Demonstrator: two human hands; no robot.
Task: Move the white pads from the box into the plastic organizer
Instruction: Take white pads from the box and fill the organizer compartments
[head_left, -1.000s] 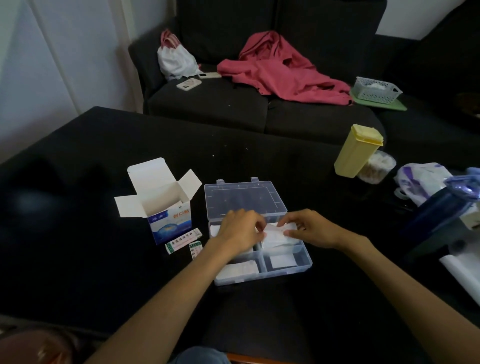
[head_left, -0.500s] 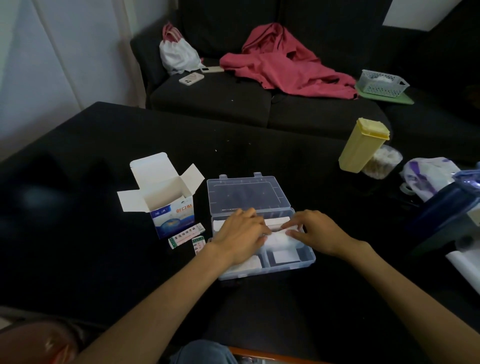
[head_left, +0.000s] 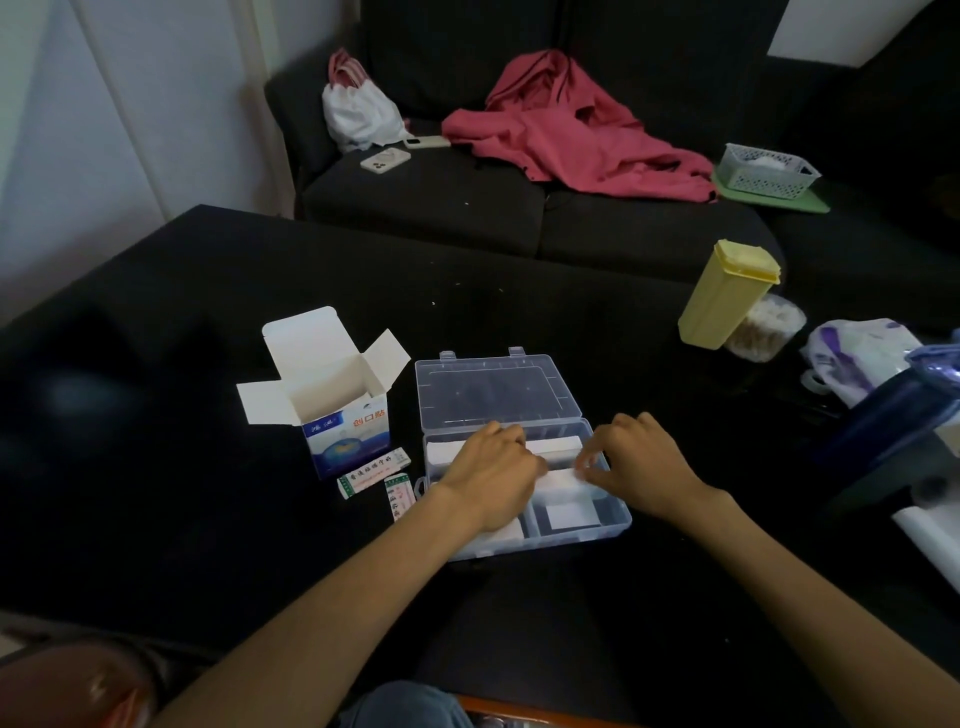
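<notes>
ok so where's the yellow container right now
In the head view, the yellow container stands far right on the black table, against a clear jar.

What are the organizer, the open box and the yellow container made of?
Organizer: clear rigid plastic, glossy; the dark table shows through its lid and walls. Open box: thin cardboard, matte white inside, printed blue outside, with creased flaps. Yellow container: looks like opaque moulded plastic, smooth, with a lid.

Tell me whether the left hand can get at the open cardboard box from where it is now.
Probably yes. The left hand rests over the organizer, and the box stands open just to its left with only bare table and two small packets between them.
</notes>
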